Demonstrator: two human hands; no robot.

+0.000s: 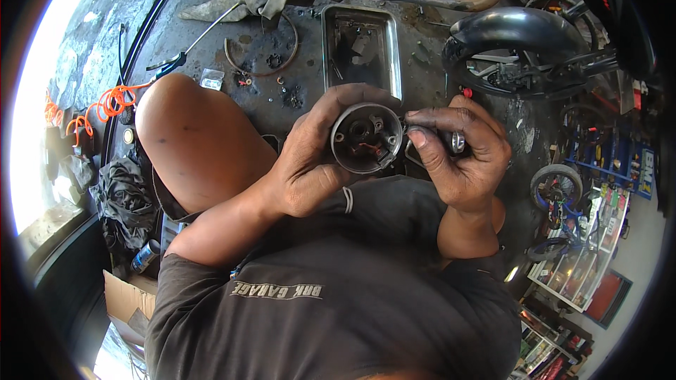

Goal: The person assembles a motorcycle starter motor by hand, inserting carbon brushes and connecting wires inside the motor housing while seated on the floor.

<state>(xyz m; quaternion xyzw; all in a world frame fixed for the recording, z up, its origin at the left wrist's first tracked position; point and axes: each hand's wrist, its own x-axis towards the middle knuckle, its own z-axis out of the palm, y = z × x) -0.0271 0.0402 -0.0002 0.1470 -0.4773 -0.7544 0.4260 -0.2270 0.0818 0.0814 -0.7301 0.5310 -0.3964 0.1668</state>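
Note:
Held up in front of my lap is a round grey metal housing (366, 142), its open face toward me. Inside it are a dark central hole, small screws and a bit of copper-coloured wire. My left hand (310, 151) wraps round its left side, thumb below and blackened fingers over the top. At the housing's right rim, my right hand (468, 158) pinches thumb and forefinger together; what lies between these tips is too small to tell. A small shiny metal piece (458, 143) shows among the curled fingers of this hand, its kind unclear.
A metal tray (396, 63) lies on the stained floor ahead, near a curved hose (296, 49) and small parts. Left are a blue air blow gun (169, 65) and its coiled orange hose (116, 102). A motorcycle wheel with a black fender (517, 28) stands at the right.

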